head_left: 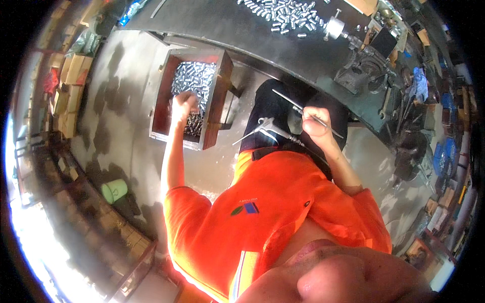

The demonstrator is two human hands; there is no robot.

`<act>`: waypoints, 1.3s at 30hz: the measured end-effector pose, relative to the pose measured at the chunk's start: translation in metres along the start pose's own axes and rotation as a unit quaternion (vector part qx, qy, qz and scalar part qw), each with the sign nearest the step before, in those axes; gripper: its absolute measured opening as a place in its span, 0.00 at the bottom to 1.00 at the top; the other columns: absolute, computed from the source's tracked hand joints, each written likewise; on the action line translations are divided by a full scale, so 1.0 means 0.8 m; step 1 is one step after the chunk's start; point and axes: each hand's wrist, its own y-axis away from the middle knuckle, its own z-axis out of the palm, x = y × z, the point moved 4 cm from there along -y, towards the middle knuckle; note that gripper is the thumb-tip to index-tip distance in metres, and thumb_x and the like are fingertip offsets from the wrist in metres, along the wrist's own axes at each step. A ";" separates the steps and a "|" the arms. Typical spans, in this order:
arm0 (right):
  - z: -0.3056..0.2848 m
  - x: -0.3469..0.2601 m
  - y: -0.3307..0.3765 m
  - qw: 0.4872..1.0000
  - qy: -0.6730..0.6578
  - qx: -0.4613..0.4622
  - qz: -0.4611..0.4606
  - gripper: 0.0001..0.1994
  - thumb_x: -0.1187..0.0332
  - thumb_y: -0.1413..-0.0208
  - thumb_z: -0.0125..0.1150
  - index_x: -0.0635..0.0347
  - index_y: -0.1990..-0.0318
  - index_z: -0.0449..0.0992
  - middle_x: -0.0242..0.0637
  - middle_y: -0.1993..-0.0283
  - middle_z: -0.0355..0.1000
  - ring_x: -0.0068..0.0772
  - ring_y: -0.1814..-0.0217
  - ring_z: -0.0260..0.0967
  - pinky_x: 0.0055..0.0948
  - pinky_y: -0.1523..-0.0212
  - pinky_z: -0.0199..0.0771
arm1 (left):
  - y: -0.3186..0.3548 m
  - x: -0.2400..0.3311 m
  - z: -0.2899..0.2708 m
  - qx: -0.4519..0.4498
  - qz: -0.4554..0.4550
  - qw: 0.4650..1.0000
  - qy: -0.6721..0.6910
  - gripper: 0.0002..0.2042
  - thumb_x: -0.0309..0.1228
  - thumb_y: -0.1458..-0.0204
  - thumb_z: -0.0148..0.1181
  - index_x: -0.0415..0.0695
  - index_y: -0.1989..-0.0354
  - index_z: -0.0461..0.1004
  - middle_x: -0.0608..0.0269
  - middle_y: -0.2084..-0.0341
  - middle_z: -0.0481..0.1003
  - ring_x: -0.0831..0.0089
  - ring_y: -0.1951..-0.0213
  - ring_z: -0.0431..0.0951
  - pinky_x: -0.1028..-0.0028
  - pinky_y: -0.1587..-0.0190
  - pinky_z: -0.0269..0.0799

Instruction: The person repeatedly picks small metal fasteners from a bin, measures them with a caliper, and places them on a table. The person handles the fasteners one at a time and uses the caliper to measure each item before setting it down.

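Note:
My left hand (184, 104) is over a wooden crate (212, 108), its fingers curled together; whatever they hold, if anything, is hidden. Small shiny metal sleeves (194, 76) fill much of the crate, and darker ones (194, 124) lie at its near end. In front of my body, my right hand (317, 121) is closed around a thin metal rod (288, 97), which slants down to the right and sticks out on both sides of the fist. An air blow gun (267, 125) with a hose rests across my lap, left of the right hand.
A dark workbench (212, 25) runs across the front, bearing a pile of metal sleeves (288, 14), a cylindrical metal fixture (334, 28), a vise (356, 70) and a wrench (386, 103). A green bucket (114, 191) lies on the floor. Shelves with boxes (76, 69) line the left.

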 end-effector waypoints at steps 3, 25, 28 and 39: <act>0.013 -0.015 -0.005 0.999 0.037 -0.019 -0.007 0.11 0.73 0.66 0.50 0.59 0.87 0.53 0.25 0.86 0.44 0.14 0.82 0.43 0.23 0.82 0.43 | 0.045 0.088 0.052 -0.100 0.064 0.982 0.144 0.12 0.29 0.54 0.53 0.33 0.65 0.73 0.56 0.75 0.75 0.68 0.74 0.77 0.72 0.66 0.72; 0.044 -0.036 -0.009 0.978 0.165 -0.076 -0.102 0.08 0.75 0.66 0.57 0.60 0.84 0.62 0.42 0.87 0.58 0.40 0.87 0.59 0.31 0.84 0.58 | 0.127 0.109 0.227 -0.266 0.090 0.947 0.154 0.07 0.28 0.48 0.56 0.36 0.69 0.69 0.61 0.82 0.71 0.75 0.81 0.72 0.76 0.73 0.69; 0.044 -0.033 -0.008 0.979 0.171 -0.061 -0.098 0.09 0.74 0.66 0.58 0.60 0.84 0.62 0.43 0.87 0.59 0.43 0.86 0.61 0.33 0.84 0.59 | 0.131 0.122 0.230 -0.271 0.118 0.941 0.164 0.06 0.24 0.50 0.57 0.34 0.66 0.70 0.60 0.79 0.74 0.74 0.74 0.75 0.77 0.67 0.72; 0.047 -0.024 -0.005 0.964 0.219 0.003 -0.149 0.10 0.72 0.66 0.58 0.59 0.85 0.61 0.37 0.88 0.59 0.34 0.86 0.61 0.33 0.83 0.58 | 0.123 0.113 0.244 -0.321 0.060 0.919 0.222 0.07 0.23 0.49 0.56 0.32 0.64 0.71 0.58 0.75 0.74 0.73 0.76 0.76 0.76 0.70 0.73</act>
